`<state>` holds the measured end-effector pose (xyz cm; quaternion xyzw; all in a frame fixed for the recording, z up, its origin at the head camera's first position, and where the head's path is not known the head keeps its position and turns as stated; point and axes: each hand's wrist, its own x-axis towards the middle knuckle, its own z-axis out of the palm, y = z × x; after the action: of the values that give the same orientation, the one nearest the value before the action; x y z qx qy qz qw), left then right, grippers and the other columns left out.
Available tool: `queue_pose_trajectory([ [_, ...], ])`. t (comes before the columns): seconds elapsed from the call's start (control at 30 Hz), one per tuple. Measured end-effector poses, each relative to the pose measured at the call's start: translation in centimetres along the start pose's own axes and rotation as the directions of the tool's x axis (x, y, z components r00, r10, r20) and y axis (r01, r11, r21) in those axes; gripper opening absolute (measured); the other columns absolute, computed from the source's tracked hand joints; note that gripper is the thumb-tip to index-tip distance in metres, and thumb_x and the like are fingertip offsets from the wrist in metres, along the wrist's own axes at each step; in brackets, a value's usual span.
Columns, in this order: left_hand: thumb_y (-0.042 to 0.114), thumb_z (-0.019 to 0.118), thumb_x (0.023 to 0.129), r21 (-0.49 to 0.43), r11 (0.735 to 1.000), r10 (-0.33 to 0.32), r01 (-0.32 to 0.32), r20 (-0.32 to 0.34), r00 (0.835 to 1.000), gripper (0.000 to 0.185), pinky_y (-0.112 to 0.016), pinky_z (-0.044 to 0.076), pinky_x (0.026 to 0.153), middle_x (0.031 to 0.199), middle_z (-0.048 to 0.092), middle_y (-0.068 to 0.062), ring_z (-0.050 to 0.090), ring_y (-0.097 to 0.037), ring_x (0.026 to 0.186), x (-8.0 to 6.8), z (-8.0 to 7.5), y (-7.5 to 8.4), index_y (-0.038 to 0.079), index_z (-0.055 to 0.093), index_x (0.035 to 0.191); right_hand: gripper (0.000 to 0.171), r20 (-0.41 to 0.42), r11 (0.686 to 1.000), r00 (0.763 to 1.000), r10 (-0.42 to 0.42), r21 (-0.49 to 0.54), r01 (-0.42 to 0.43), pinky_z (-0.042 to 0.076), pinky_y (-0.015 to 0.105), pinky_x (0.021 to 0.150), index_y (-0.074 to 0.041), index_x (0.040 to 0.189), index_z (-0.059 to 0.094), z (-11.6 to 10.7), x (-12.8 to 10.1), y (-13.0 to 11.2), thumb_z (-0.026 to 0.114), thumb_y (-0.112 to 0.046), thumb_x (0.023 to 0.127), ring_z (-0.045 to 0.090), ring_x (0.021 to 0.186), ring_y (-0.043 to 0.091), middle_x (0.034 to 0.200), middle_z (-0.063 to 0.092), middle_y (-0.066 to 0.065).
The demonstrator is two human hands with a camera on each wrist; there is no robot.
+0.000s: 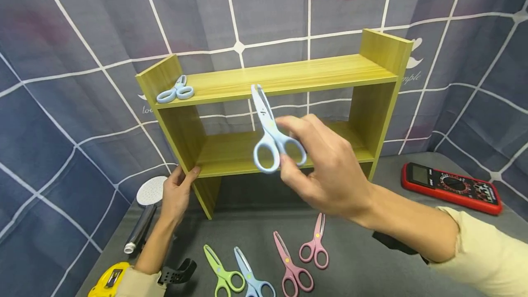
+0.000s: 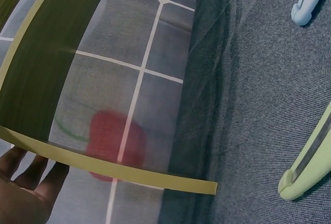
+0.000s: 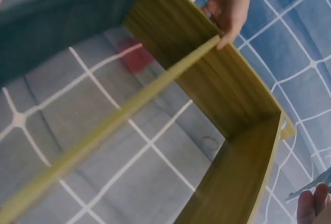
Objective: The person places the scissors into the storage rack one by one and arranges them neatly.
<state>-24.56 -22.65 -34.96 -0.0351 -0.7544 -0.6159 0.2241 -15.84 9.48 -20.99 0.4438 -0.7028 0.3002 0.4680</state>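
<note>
My right hand (image 1: 294, 152) holds a pair of light blue scissors (image 1: 268, 127) by the handles, blades pointing up, in front of the wooden two-tier shelf (image 1: 288, 74). In the right wrist view only its fingertips (image 3: 312, 207) and a blade tip (image 3: 310, 185) show. My left hand (image 1: 181, 181) grips the shelf's left side panel at the level of the lower board, thumb on the front edge; the right wrist view shows this hand (image 3: 230, 6) too. A second pair of blue scissors (image 1: 175, 90) lies on the top board at the left end.
Several scissors lie on the grey table in front: green (image 1: 222, 273), blue (image 1: 252, 279) and two pink (image 1: 294, 270) (image 1: 315, 245). A shower head (image 1: 149, 192) and a yellow tape measure (image 1: 108, 279) are at the left, a red multimeter (image 1: 451, 187) at the right. A checked cloth hangs behind.
</note>
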Motion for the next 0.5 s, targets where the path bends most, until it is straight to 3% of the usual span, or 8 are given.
queue_pose_trajectory([
  [0.17,0.017,0.061,0.100,-0.001,1.000,0.014,-0.014,-0.004,1.000,0.035,-0.020,0.046,0.079,0.094,0.067,0.017,0.062,-0.006,0.090,-0.1,-0.1,0.2,-0.003,0.061,0.128,0.038,0.028,1.000,1.000,0.013,-0.023,-0.013,0.042,0.032,0.063,0.004,0.121,0.057,2.5,3.0,1.6,0.056,-0.010,0.086,0.050,0.077,0.019,0.096,0.061,0.011],
  [0.3,0.016,0.061,0.099,-0.010,1.000,0.021,-0.021,-0.002,1.000,0.035,-0.020,0.046,0.079,0.094,0.068,0.015,0.062,-0.006,0.091,0.0,0.0,0.3,-0.005,0.061,0.127,0.037,0.077,0.992,0.989,0.123,-0.033,-0.121,0.046,0.036,0.071,0.003,0.122,0.059,3.6,5.4,2.5,0.058,-0.012,0.088,0.055,0.085,0.023,0.108,0.065,0.014],
  [0.5,0.019,0.062,0.099,-0.001,1.000,-0.008,0.008,-0.006,1.000,0.035,-0.020,0.045,0.080,0.094,0.068,0.017,0.061,-0.007,0.093,0.0,-0.1,0.1,-0.001,0.062,0.128,0.026,0.161,0.953,0.942,0.295,-0.119,-0.278,0.040,0.032,0.070,-0.004,0.112,0.065,5.3,8.8,3.4,0.060,-0.018,0.091,0.049,0.075,0.020,0.086,0.061,0.006],
])
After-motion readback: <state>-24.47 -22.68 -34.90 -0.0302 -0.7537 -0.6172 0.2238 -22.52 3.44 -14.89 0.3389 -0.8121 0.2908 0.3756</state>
